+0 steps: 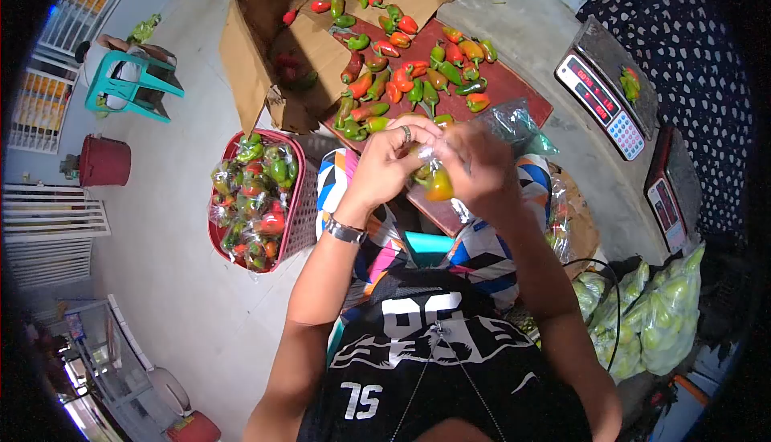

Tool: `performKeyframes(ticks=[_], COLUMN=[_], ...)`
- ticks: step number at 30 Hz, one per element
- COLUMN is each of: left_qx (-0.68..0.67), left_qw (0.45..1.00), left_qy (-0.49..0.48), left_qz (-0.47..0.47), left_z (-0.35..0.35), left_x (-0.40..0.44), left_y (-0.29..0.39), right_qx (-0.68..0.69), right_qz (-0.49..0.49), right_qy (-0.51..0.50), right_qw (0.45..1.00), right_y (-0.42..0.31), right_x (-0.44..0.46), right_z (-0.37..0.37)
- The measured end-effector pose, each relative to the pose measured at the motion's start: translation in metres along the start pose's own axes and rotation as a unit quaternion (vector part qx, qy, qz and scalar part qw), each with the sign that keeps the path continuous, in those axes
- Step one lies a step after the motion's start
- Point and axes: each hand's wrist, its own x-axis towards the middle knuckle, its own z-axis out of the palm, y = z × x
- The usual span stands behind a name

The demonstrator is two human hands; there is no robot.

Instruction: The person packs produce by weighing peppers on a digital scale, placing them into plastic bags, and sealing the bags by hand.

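Observation:
Between my hands hangs a small clear plastic bag of peppers [438, 185], yellow-green and orange through the film. My left hand [388, 157], with a ring and a wristband, pinches the upper part of the bag. Close against it, my right hand [479, 171] has its fingers closed on the same bag top; some fingertips are hidden. Just beyond my hands, loose red and green peppers [405, 77] lie spread over a low reddish-brown table [518, 93]. A bundle of empty plastic bags [514, 121] lies by my right hand.
Left of my knees stands a pink basket [301, 209] filled with bagged peppers [255, 201]. An opened cardboard box [241, 57] leans at the table's far left. Two digital scales [602, 105] stand on the right, above bags of green produce [666, 313]. A person sits on a teal chair [132, 81].

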Motion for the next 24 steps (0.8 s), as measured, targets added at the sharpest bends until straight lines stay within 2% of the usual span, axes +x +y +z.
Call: performKeyframes(ticks=[1,2,4,5,7,8,11,12,13,15,17,18,19,20,21,22,23,24], left_qx=[-0.020,-0.041,-0.048,-0.009,0.069,0.082,0.156,0.173,0.181,0.199,0.212,0.217,0.207,0.197,0.186,0.197,0.081,-0.037], left_qw=[0.999,0.998,0.996,0.998,0.997,0.995,0.978,0.970,0.969,0.965,0.971,0.969,0.967,0.962,0.956,0.954,0.965,0.961], left_qy=[-0.019,-0.038,-0.062,-0.047,-0.014,0.054,0.082,0.098,0.094,0.085,0.102,0.114,0.143,0.170,0.199,0.213,0.214,0.216], left_qz=[-0.016,-0.031,-0.050,-0.043,-0.027,-0.022,0.109,0.139,0.142,0.148,0.044,-0.007,-0.042,-0.077,-0.112,-0.076,-0.126,-0.171], left_z=[-0.005,-0.009,-0.013,-0.012,-0.008,0.001,0.009,0.011,0.010,0.009,0.013,0.016,0.021,0.028,0.035,0.041,0.044,0.045], left_x=[-0.001,-0.003,-0.006,-0.006,-0.010,-0.015,-0.019,-0.020,-0.021,-0.021,-0.022,-0.021,-0.022,-0.022,-0.021,-0.023,-0.028,-0.031], left_y=[-0.001,-0.003,-0.002,-0.004,-0.002,0.001,0.002,-0.004,-0.008,-0.014,-0.019,-0.022,-0.027,-0.034,-0.043,-0.055,-0.065,-0.070], right_qx=[-0.032,-0.030,-0.032,-0.035,-0.036,-0.035,0.051,0.157,0.259,0.382,0.432,0.341,0.243,0.139,0.081,0.023,-0.033,-0.001], right_qz=[-0.111,-0.119,-0.131,-0.140,-0.105,-0.086,0.095,0.167,0.235,0.310,0.336,0.263,0.183,0.098,0.058,0.020,-0.015,0.003], right_qy=[0.056,-0.012,-0.053,-0.072,-0.047,-0.034,-0.072,-0.141,-0.206,-0.253,-0.228,-0.142,-0.053,0.039,0.067,0.095,0.121,0.092], right_qw=[0.992,0.992,0.989,0.987,0.993,0.995,0.992,0.963,0.914,0.833,0.805,0.891,0.951,0.985,0.993,0.995,0.992,0.996], right_y=[-0.003,-0.007,0.007,0.014,0.021,0.021,0.015,0.025,0.042,0.055,0.054,0.044,0.026,0.016,0.016,0.019,0.024,0.030], right_x=[0.002,0.002,-0.006,-0.007,-0.009,-0.009,-0.008,-0.006,-0.001,-0.001,-0.007,-0.012,-0.024,-0.029,-0.028,-0.031,-0.037,-0.040], right_z=[-0.001,-0.009,-0.012,-0.012,-0.004,-0.001,0.005,0.004,0.001,0.002,0.005,0.011,0.024,0.034,0.040,0.049,0.059,0.065])
